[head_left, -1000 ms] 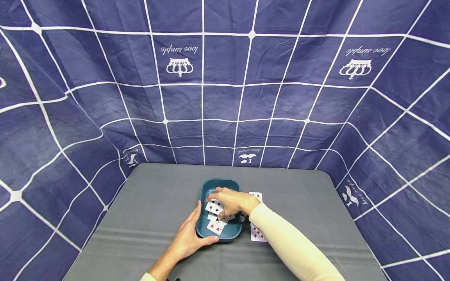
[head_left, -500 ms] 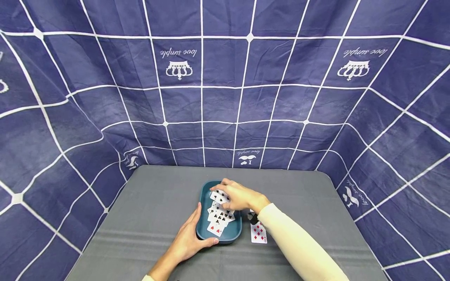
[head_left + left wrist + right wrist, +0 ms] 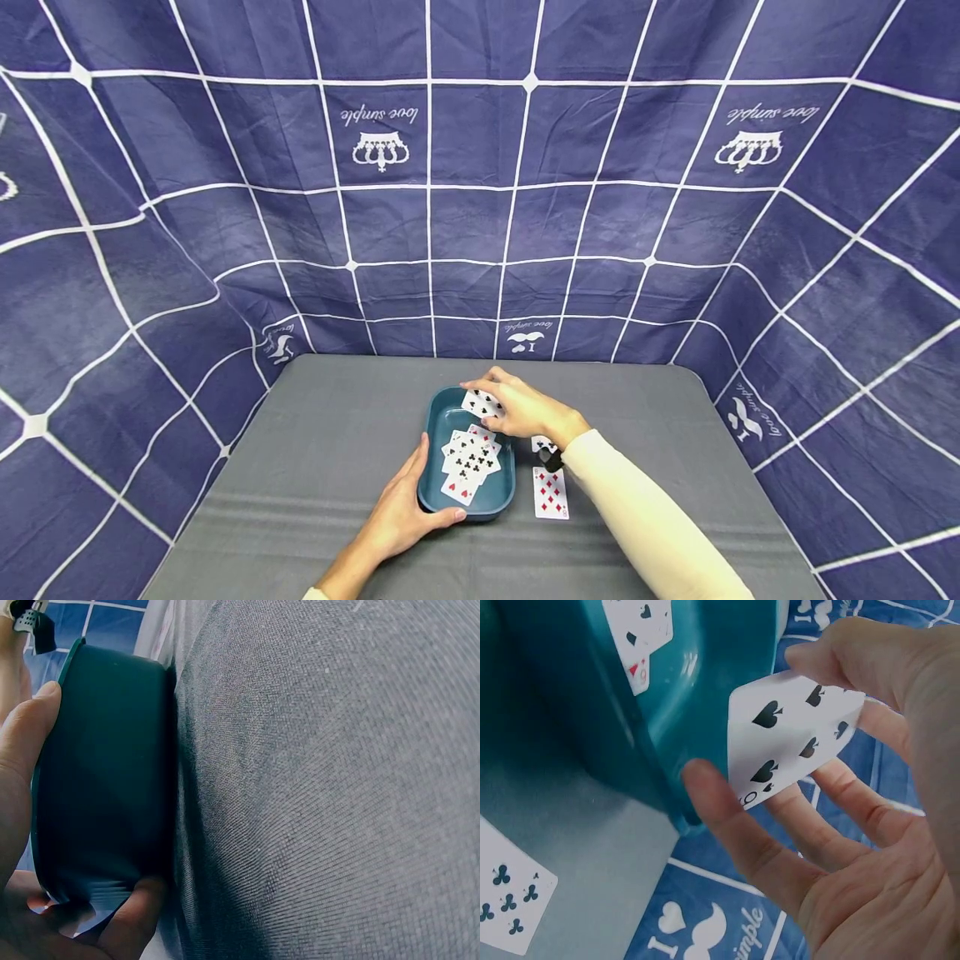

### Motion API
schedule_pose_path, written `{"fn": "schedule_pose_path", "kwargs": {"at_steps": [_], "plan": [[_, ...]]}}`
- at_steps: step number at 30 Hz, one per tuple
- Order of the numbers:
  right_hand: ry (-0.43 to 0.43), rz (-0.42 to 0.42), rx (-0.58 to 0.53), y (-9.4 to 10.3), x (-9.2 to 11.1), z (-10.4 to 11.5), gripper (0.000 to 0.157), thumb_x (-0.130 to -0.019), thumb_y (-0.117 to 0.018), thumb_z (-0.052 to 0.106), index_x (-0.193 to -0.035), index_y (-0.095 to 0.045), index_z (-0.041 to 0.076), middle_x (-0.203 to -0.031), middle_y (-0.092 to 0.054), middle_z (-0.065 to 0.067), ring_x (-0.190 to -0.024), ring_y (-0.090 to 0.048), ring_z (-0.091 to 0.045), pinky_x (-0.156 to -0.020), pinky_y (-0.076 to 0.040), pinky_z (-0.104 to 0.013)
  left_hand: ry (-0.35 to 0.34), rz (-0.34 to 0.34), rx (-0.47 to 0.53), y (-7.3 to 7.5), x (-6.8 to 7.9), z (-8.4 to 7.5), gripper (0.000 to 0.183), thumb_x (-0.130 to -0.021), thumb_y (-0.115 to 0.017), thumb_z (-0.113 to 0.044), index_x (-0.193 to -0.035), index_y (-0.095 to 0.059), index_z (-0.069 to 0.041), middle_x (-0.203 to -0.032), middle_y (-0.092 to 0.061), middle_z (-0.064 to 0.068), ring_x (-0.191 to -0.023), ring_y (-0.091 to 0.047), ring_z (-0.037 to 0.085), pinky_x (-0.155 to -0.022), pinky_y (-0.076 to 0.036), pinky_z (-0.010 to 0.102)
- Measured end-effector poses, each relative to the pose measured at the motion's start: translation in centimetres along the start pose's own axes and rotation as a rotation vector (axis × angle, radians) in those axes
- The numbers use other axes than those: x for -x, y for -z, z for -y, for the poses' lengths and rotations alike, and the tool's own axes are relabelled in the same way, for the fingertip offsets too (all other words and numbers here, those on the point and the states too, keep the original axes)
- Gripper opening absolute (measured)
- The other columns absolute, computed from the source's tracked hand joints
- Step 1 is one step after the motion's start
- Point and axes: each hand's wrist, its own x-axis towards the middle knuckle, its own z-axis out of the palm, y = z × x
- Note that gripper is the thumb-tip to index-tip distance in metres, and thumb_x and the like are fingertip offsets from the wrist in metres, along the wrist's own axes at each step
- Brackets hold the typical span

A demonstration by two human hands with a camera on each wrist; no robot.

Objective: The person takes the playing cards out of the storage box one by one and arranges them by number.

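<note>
White card (image 3: pixel 791 739) between right thumb (image 3: pixel 832 656) and fingers (image 3: pixel 799 829)

The head view is evenly bright, the left wrist view dimmer (shadow darkens the tray (image 3: pixel 105 765)).

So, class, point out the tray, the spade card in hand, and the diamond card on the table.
Tray (image 3: pixel 491 494), head view: bare floor.
Spade card (image 3: pixel 786 736), right wrist view: middle of its face.
Diamond card (image 3: pixel 551 493), head view: its face.

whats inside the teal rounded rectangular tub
Overlapping white playing cards, clubs and red hearts visible, lie in the teal tub. The top ones cover much of those below, so the full count cannot be told.
</note>
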Motion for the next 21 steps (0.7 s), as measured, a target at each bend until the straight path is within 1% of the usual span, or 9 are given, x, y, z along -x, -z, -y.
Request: {"fn": "schedule_pose_path", "kwargs": {"at_steps": [4, 6, 8, 9, 11, 13, 15, 18, 21], "plan": [[-0.012, -0.006, -0.013, 0.7, 0.2, -0.5, 0.068, -0.104, -0.084, 0.014, -0.169, -0.063, 0.020, -0.149, -0.067, -0.014, -0.111, -0.069, -0.024, -0.093, -0.059, -0.034, 0.002, 0.002, 0.004, 0.1, -0.1, 0.0, 0.150, -0.074, -0.109, -0.059, -0.187, -0.022, -0.012, -0.192, -0.035, 0.014, -0.172, -0.046, 0.040, -0.137, -0.043, 0.063], [-0.024, -0.012, -0.023, 0.9, 0.4, -0.8, 0.066, -0.105, -0.085, 0.014, -0.167, -0.066, 0.022, -0.149, -0.067, -0.013, -0.112, -0.069, -0.025, -0.094, -0.059, -0.036, 0.004, 0.004, 0.008, 0.1, 0.0, -0.1, 0.150, -0.075, -0.109, -0.059, -0.187, -0.022, -0.012, -0.192, -0.035, 0.013, -0.172, -0.046, 0.040, -0.137, -0.043, 0.063], [-0.037, -0.019, -0.022, 1.1, 0.6, -1.1, 0.066, -0.103, -0.087, 0.014, -0.166, -0.067, 0.024, -0.150, -0.067, -0.011, -0.115, -0.069, -0.023, -0.098, -0.060, -0.037, 0.005, 0.004, 0.011, 0.1, 0.0, -0.1, 0.150, -0.074, -0.109, -0.059, -0.188, -0.022, -0.013, -0.192, -0.035, 0.013, -0.172, -0.046, 0.041, -0.137, -0.043, 0.064], [-0.040, -0.023, -0.021, 1.2, 0.7, -1.3, 0.068, -0.102, -0.088, 0.013, -0.166, -0.067, 0.023, -0.149, -0.067, -0.011, -0.116, -0.069, -0.023, -0.099, -0.059, -0.038, 0.005, 0.005, 0.012, 0.1, 0.0, -0.1, 0.151, -0.074, -0.109, -0.060, -0.188, -0.022, -0.013, -0.192, -0.036, 0.014, -0.172, -0.046, 0.041, -0.137, -0.043, 0.064], [-0.049, -0.030, -0.020, 1.2, 1.0, -1.7, 0.074, -0.098, -0.092, 0.011, -0.166, -0.066, 0.021, -0.150, -0.067, -0.012, -0.112, -0.069, -0.021, -0.099, -0.060, -0.038, 0.004, 0.006, 0.017, 0.1, 0.0, -0.1, 0.151, -0.074, -0.109, -0.060, -0.188, -0.022, -0.013, -0.192, -0.036, 0.014, -0.172, -0.046, 0.041, -0.137, -0.042, 0.064], [-0.052, -0.028, -0.015, 1.2, 1.2, -2.1, 0.082, -0.094, -0.096, 0.010, -0.169, -0.062, 0.019, -0.151, -0.065, -0.012, -0.107, -0.070, -0.020, -0.099, -0.060, -0.035, 0.000, 0.006, 0.020, 0.0, 0.1, 0.0, 0.151, -0.074, -0.109, -0.060, -0.188, -0.022, -0.013, -0.192, -0.036, 0.014, -0.173, -0.046, 0.041, -0.137, -0.042, 0.064], [-0.054, -0.025, -0.032, 1.2, 1.5, -2.6, 0.090, -0.091, -0.099, 0.007, -0.171, -0.059, 0.017, -0.153, -0.063, -0.014, -0.098, -0.071, -0.019, -0.093, -0.062, -0.030, 0.000, 0.007, 0.019, 0.1, 0.1, 0.1, 0.151, -0.074, -0.109, -0.060, -0.188, -0.022, -0.013, -0.192, -0.036, 0.014, -0.173, -0.046, 0.040, -0.137, -0.042, 0.064], [-0.064, -0.023, -0.083, 1.3, 1.7, -3.1, 0.099, -0.087, -0.101, 0.002, -0.174, -0.054, 0.016, -0.162, -0.055, -0.020, -0.087, -0.074, -0.018, -0.083, -0.064, -0.022, 0.002, 0.005, 0.014, 0.1, 0.1, 0.3, 0.151, -0.074, -0.109, -0.061, -0.188, -0.022, -0.013, -0.192, -0.036, 0.014, -0.173, -0.046, 0.040, -0.137, -0.042, 0.064], [-0.082, -0.037, -0.126, 1.5, 2.0, -3.7, 0.104, -0.084, -0.100, -0.004, -0.175, -0.052, 0.013, -0.171, -0.046, -0.026, -0.080, -0.076, -0.019, -0.075, -0.066, -0.021, 0.000, 0.002, 0.013, 0.1, 0.1, 0.3, 0.151, -0.073, -0.109, -0.061, -0.188, -0.022, -0.014, -0.192, -0.036, 0.014, -0.173, -0.046, 0.040, -0.137, -0.042, 0.063]]}}
